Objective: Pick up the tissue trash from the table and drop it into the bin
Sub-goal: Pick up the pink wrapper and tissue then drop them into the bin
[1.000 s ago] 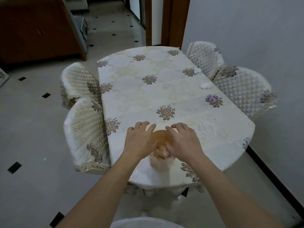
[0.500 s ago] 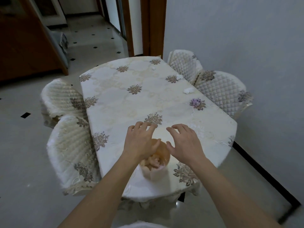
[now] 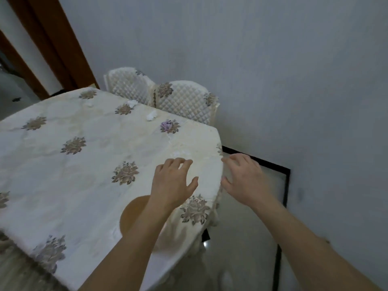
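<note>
Crumpled tissue lies on the flower-patterned tablecloth of the table [image 3: 63,185]: a white wad [image 3: 151,115], another white wad [image 3: 132,103] near the far chairs, a purple one [image 3: 167,124], and a flat white piece [image 3: 180,153] just beyond my fingers. The small bin [image 3: 131,213] with its orange inside stands on the table under my left forearm, mostly hidden. My left hand [image 3: 173,181] hovers over the table's right end, fingers spread, holding nothing. My right hand [image 3: 244,178] is open too, past the table edge over the floor.
Two quilted cream chairs [image 3: 184,99] stand against the grey wall behind the table's right side. A wooden door frame [image 3: 52,45] rises at the upper left. The floor [image 3: 247,238] with a black skirting line lies to the right.
Both hands have left the bin and moved forward to the right end of the table. The view has swung right, so the bin now sits under my left forearm.
</note>
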Motion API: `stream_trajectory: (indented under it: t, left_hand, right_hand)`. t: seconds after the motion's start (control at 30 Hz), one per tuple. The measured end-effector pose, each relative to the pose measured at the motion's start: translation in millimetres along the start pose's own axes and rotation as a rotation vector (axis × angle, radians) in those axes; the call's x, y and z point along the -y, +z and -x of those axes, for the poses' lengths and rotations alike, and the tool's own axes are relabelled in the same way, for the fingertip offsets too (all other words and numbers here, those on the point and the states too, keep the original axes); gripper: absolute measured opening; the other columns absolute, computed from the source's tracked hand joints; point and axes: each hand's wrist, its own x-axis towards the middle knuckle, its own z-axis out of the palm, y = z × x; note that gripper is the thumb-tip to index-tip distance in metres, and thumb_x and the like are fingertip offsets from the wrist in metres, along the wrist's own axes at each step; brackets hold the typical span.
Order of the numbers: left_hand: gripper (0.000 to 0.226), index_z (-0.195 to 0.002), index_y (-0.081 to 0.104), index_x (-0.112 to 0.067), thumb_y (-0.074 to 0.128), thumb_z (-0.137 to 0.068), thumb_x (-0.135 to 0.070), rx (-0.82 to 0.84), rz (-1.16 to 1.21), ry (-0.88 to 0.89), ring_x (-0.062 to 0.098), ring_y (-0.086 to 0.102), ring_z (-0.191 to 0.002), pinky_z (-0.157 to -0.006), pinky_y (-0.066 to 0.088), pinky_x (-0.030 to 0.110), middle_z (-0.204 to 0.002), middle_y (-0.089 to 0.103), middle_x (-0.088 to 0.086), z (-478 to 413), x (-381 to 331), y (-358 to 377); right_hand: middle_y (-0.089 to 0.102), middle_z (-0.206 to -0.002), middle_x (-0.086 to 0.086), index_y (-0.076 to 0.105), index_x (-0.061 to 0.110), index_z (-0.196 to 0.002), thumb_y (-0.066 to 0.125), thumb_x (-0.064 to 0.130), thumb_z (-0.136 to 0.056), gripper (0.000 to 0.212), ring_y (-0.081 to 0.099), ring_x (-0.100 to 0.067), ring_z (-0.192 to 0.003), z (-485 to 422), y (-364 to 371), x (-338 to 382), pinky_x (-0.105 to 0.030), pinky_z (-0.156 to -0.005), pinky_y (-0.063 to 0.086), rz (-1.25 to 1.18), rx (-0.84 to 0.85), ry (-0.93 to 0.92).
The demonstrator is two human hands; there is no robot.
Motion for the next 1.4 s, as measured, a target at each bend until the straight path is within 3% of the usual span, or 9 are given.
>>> stream_trajectory:
  t: [0.3,0.47,0.6,0.67,0.83,1.03,1.4]
  left_hand:
    - [0.051,-0.127,0.058,-0.023,0.053,-0.086,-0.053,0.016,0.045,0.231,0.027,0.056,-0.113,-0.087,0.046,0.044,-0.123,0.064,0.001,-21.6,-50.5,20.7]
    - [0.051,-0.127,0.058,-0.022,0.053,-0.086,-0.051,0.028,0.073,0.278,0.026,0.055,-0.114,-0.088,0.045,0.044,-0.123,0.063,0.001,-37.4,-70.7,26.9]
    - [0.05,-0.125,0.059,-0.022,0.052,-0.086,-0.052,0.023,0.066,0.297,0.026,0.055,-0.112,-0.087,0.046,0.043,-0.122,0.063,0.001,-57.4,-79.7,36.2]
    - [0.051,-0.125,0.06,-0.022,0.05,-0.085,-0.053,0.026,0.067,0.292,0.026,0.055,-0.111,-0.086,0.046,0.043,-0.122,0.064,0.001,-72.6,-84.4,42.6]
    - [0.056,-0.123,0.06,-0.024,0.038,-0.082,-0.057,0.027,0.065,0.259,0.025,0.056,-0.108,-0.083,0.047,0.041,-0.118,0.064,0.0,-126.2,-102.9,65.6]
    - [0.052,-0.125,0.058,-0.023,0.052,-0.083,-0.053,0.036,0.046,0.198,0.025,0.055,-0.11,-0.084,0.046,0.041,-0.121,0.063,0.001,-216.4,-138.5,100.8]
    - [0.056,-0.129,0.055,-0.024,0.047,-0.084,-0.055,0.056,0.01,0.06,0.022,0.052,-0.113,-0.088,0.047,0.041,-0.124,0.06,-0.001,-340.2,-182.7,136.1]
  right_hand:
    - [0.062,-0.117,-0.007,0.065,0.014,-0.115,0.055,0.039,-0.076,0.047,0.055,-0.029,-0.111,59.0,-22.2,-51.8,-0.042,-0.089,0.047,0.099,-0.027,0.257]
    - [0.062,-0.117,-0.005,0.064,0.016,-0.118,0.051,0.041,-0.077,0.051,0.055,-0.028,-0.111,62.7,-20.5,-68.5,-0.041,-0.088,0.046,0.103,-0.039,0.305]
    - [0.062,-0.115,-0.004,0.065,0.017,-0.118,0.061,0.038,-0.077,0.046,0.056,-0.027,-0.11,50.3,-15.1,-83.5,-0.04,-0.085,0.046,0.106,-0.052,0.305]
    - [0.062,-0.115,-0.003,0.065,0.017,-0.118,0.065,0.036,-0.077,0.045,0.056,-0.027,-0.11,38.3,-10.4,-95.7,-0.04,-0.084,0.047,0.097,-0.052,0.303]
    - [0.061,-0.117,-0.003,0.062,0.017,-0.121,0.052,0.041,-0.078,0.05,0.055,-0.026,-0.11,-9.7,6.9,-140.7,-0.041,-0.088,0.046,0.065,-0.001,0.275]
    - [0.063,-0.113,-0.005,0.062,0.015,-0.122,0.067,0.031,-0.079,0.047,0.058,-0.027,-0.103,-87.1,20.2,-217.7,-0.039,-0.081,0.049,0.037,-0.01,0.184]
    - [0.063,-0.115,-0.01,0.064,0.012,-0.114,0.06,0.033,-0.08,0.041,0.058,-0.031,-0.104,-211.8,40.4,-345.9,-0.043,-0.084,0.051,-0.037,0.066,0.092]
